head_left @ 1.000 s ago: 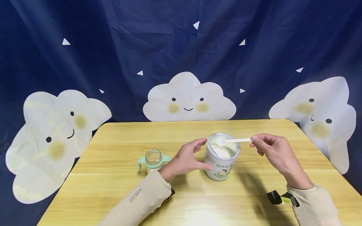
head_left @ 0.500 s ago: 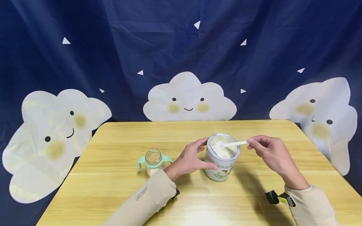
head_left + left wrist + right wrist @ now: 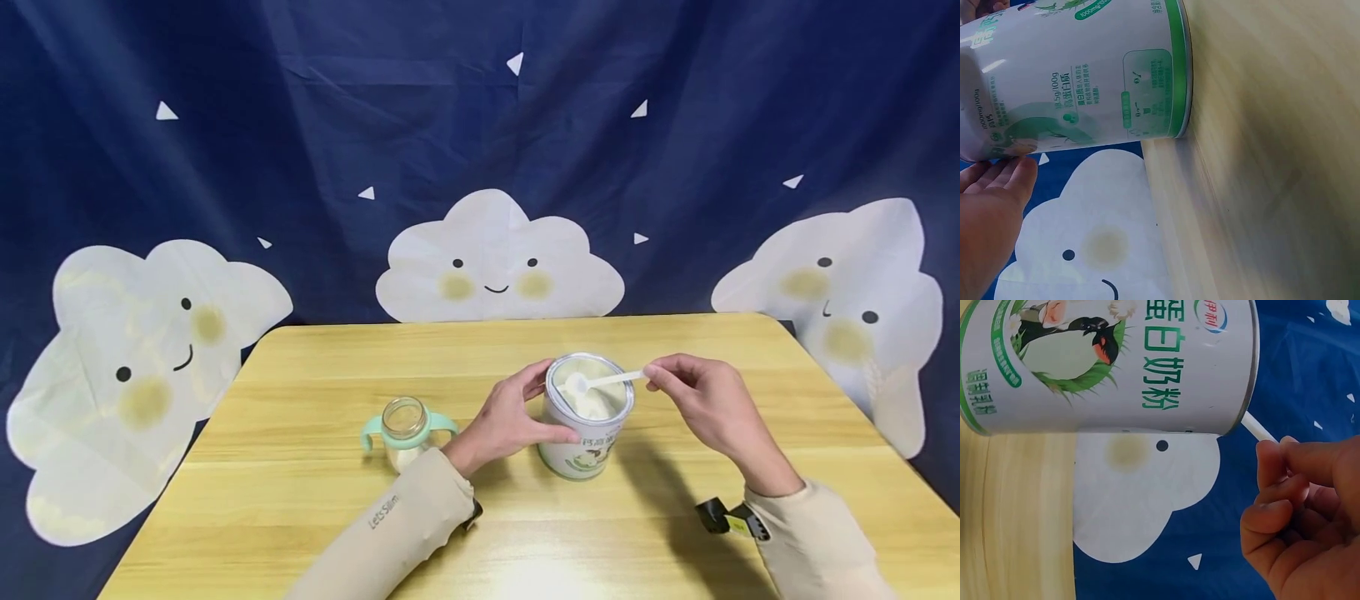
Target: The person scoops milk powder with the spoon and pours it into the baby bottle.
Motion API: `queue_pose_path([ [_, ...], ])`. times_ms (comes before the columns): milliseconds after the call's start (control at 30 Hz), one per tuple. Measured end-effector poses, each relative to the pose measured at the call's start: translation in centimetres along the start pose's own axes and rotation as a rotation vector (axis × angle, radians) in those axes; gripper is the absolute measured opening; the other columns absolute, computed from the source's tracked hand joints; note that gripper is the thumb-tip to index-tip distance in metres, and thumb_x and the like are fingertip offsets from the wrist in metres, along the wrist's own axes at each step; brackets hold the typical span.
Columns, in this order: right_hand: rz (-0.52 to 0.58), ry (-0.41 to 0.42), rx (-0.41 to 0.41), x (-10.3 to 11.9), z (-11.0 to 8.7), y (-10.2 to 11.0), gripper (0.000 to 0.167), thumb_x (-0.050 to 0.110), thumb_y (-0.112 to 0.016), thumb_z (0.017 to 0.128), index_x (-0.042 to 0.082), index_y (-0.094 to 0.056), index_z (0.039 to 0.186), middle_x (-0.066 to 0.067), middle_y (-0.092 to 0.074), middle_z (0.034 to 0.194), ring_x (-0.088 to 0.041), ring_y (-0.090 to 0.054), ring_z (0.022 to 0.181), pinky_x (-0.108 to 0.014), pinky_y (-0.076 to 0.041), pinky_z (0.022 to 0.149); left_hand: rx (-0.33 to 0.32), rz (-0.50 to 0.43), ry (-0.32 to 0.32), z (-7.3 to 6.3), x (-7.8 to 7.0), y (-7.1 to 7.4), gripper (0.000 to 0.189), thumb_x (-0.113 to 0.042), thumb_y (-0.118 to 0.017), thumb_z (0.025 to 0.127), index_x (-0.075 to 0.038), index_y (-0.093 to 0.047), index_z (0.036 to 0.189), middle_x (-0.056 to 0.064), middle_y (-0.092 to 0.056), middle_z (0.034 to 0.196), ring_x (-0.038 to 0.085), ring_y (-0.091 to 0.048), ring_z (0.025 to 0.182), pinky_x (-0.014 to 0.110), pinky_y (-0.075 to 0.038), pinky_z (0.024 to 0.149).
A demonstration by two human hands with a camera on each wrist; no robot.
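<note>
An open white-and-green milk powder can (image 3: 576,457) stands upright on the table, with pale powder visible inside. My left hand (image 3: 508,427) holds the can from its left, thumb across the front and fingers at the far side. In the left wrist view, the fingers (image 3: 1019,178) touch the can's wall. My right hand (image 3: 708,404) pinches the handle end of a white scoop (image 3: 613,379) between thumb and forefinger. The scoop's bowl is inside the can's mouth, at the powder. From the right wrist, only part of the handle (image 3: 1259,427) shows; the can hides the rest.
To the left stands an uncapped baby bottle (image 3: 405,421) with mint-green handles, its lower part partly behind my left sleeve. The wooden table (image 3: 315,500) has rounded far corners. A dark blue curtain (image 3: 450,125) with white clouds hangs behind it.
My right hand has moved left and the scoop has gone lower into the can. The left hand has closed in on the can, its thumb now further across the front.
</note>
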State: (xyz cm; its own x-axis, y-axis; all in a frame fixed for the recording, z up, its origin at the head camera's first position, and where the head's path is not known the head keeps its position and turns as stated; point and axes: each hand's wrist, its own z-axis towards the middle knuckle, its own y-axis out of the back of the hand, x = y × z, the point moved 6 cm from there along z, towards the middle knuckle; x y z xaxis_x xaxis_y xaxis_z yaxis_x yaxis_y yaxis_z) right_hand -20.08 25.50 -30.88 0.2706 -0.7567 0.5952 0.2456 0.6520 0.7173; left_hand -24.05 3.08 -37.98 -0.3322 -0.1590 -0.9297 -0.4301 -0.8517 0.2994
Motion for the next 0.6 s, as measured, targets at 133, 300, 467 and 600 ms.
queue_pose_path([
  [133,-0.028,0.050,-0.018,0.4,0.2,0.0,0.014,0.019,-0.068,0.097,0.009,-0.075,0.092,0.003,-0.069,0.078,-0.008,-0.049,0.062,-0.024,-0.040,0.056,-0.003,-0.012,-0.013,0.2,0.2,-0.1,0.097,-0.012,-0.094,0.068,-0.007,-0.043,0.149,0.010,-0.052,0.146,0.023,-0.052,0.131,0.028,-0.042,0.108],
  [300,-0.077,0.114,-0.020,1.1,0.4,-0.3,0.008,0.016,-0.071,0.094,0.011,-0.076,0.091,0.005,-0.068,0.075,-0.006,-0.055,0.064,-0.025,-0.044,0.055,0.003,-0.014,-0.028,0.3,0.5,-0.4,0.096,-0.012,-0.094,0.067,-0.011,-0.044,0.149,0.004,-0.055,0.143,0.017,-0.053,0.129,0.028,-0.042,0.108],
  [467,-0.109,0.158,0.013,2.0,0.7,-0.5,0.005,0.013,-0.073,0.093,0.011,-0.076,0.089,0.007,-0.066,0.071,-0.007,-0.053,0.061,-0.025,-0.044,0.053,0.007,-0.007,-0.046,0.4,0.5,-0.6,0.098,-0.011,-0.095,0.066,-0.010,-0.044,0.149,0.004,-0.056,0.142,0.018,-0.054,0.128,0.028,-0.042,0.108],
  [600,-0.117,0.194,0.082,3.1,1.1,-1.1,0.007,0.011,-0.071,0.093,0.010,-0.075,0.088,0.008,-0.062,0.068,-0.007,-0.049,0.057,-0.024,-0.042,0.050,0.010,-0.008,-0.057,0.5,0.4,-0.6,0.098,-0.009,-0.095,0.066,-0.009,-0.044,0.149,0.006,-0.056,0.142,0.020,-0.054,0.129,0.027,-0.042,0.108],
])
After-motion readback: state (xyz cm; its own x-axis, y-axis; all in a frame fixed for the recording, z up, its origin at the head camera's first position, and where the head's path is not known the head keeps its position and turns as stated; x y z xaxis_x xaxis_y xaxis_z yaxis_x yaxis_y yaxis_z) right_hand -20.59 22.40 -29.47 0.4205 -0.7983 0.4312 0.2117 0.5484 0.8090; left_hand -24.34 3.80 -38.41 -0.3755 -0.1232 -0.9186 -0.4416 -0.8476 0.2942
